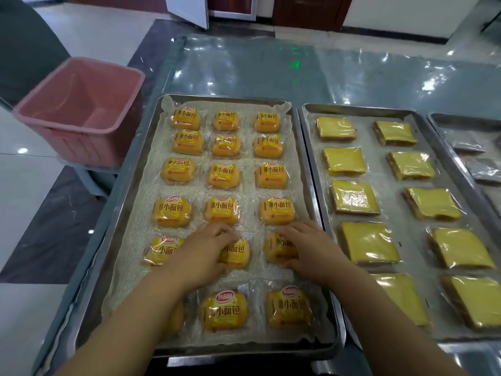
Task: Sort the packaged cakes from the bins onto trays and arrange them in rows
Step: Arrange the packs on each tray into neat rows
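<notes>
While row five seems mid-alignment, 6 o'clock | left hand [202,253], right hand [309,248]: fingers [226,234] curled round middle cake [238,255], end cake [279,251] | next: even gaps.

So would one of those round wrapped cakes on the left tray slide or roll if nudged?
Probably slides, not rolls: the cake sits flat on the mesh liner. Its glossy wrapper looks slippery, with floppy edges. It looks puffy, so likely light and squashy.
</notes>
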